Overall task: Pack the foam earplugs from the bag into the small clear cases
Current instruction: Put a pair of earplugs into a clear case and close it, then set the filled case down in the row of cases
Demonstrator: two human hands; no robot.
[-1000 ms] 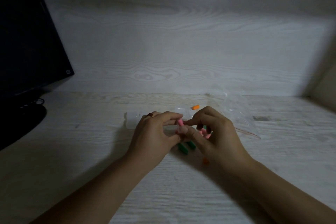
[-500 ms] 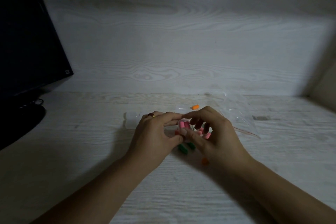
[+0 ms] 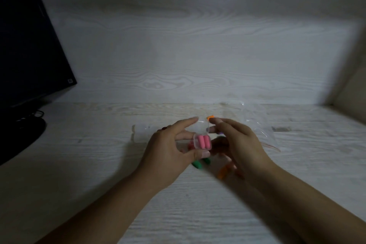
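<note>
My left hand holds a small clear case between thumb and fingers, above the white table. Two pink earplugs lie side by side inside it. My right hand hovers just to the right of the case with fingers spread, holding nothing I can see. Under the hands lie loose earplugs: two green ones, orange ones and one more orange earplug further back. The clear zip bag lies flat behind my right hand. More clear cases rest left of my left hand.
A black monitor on its round base with cables fills the left side. A white wood-grain wall rises behind the table, and a side wall closes the far right corner.
My right hand has let go of the pink earplug and drawn back to the right, its fingers spreading. Both pink earplugs now sit in the case, which my left hand has turned into view.
</note>
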